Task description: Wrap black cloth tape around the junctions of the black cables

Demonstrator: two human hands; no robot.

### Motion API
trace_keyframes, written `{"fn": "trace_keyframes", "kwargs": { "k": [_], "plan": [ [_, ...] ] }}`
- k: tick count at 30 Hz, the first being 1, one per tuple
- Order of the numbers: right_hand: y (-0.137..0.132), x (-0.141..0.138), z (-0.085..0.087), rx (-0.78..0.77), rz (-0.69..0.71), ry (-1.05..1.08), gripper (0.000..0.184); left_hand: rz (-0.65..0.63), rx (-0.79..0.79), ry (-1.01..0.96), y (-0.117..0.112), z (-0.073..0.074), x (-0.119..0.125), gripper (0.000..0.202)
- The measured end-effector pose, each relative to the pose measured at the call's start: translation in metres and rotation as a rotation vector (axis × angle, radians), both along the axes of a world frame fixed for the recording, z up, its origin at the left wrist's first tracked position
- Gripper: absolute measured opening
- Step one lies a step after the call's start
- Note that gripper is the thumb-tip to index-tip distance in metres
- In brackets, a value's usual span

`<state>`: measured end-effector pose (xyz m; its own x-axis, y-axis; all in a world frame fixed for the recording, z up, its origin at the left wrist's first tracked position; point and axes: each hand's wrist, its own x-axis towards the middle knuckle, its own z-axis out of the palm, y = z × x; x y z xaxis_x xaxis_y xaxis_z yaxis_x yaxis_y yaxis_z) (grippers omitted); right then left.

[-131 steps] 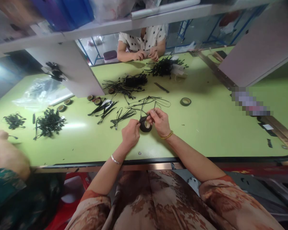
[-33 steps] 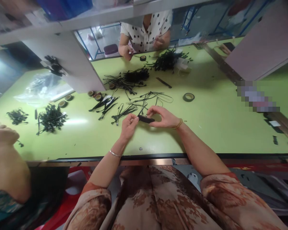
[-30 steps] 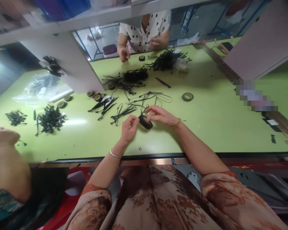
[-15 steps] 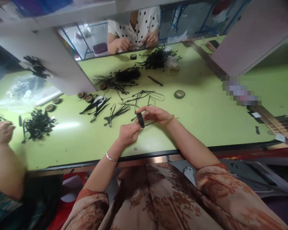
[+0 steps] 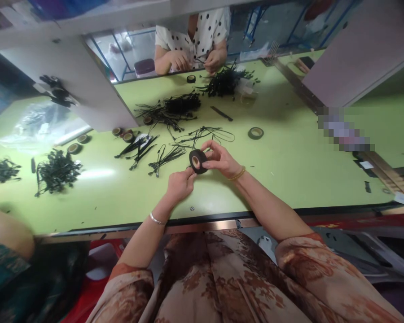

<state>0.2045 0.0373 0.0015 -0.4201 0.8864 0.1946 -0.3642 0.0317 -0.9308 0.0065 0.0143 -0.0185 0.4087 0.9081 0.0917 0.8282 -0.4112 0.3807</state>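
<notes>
A roll of black tape [image 5: 197, 161] stands on edge just above the green table [image 5: 289, 170], its open core facing me. My right hand [image 5: 220, 158] grips the roll from the right with curled fingers. My left hand [image 5: 179, 185] is closed in a pinch just below and left of the roll; what it pinches is too small to make out, perhaps the tape end or a thin wire. Loose black wires [image 5: 202, 134] lie on the table right behind my hands.
Bundles of black wire [image 5: 161, 158], [image 5: 55, 170], [image 5: 175, 107] and small tape rolls [image 5: 256, 133], [image 5: 74, 148] are scattered on the table. A person in a dotted top [image 5: 195, 40] works opposite. Another person's arm [image 5: 3, 224] is at my left. A white panel [image 5: 81, 89] stands at the back left.
The tape roll has turned from edge-on to showing its open core, and sits a little higher. My left hand stays pinched under it. The person opposite brought both hands together.
</notes>
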Motion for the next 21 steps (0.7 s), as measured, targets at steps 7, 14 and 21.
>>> {"fn": "trace_keyframes", "kwargs": {
  "k": [7,14,21],
  "plan": [
    [-0.004,0.002,0.008,0.309,-0.11,-0.258,0.047,0.157,-0.049,-0.208,0.003,-0.001,-0.002,0.023],
    [-0.005,0.004,0.013,0.417,-0.071,-0.429,0.035,0.109,-0.381,-0.735,0.006,-0.006,-0.005,0.022],
    [-0.002,0.012,0.015,0.393,0.034,-0.506,0.038,0.076,-0.443,-0.876,0.011,-0.009,-0.005,0.017]
  ]
}}
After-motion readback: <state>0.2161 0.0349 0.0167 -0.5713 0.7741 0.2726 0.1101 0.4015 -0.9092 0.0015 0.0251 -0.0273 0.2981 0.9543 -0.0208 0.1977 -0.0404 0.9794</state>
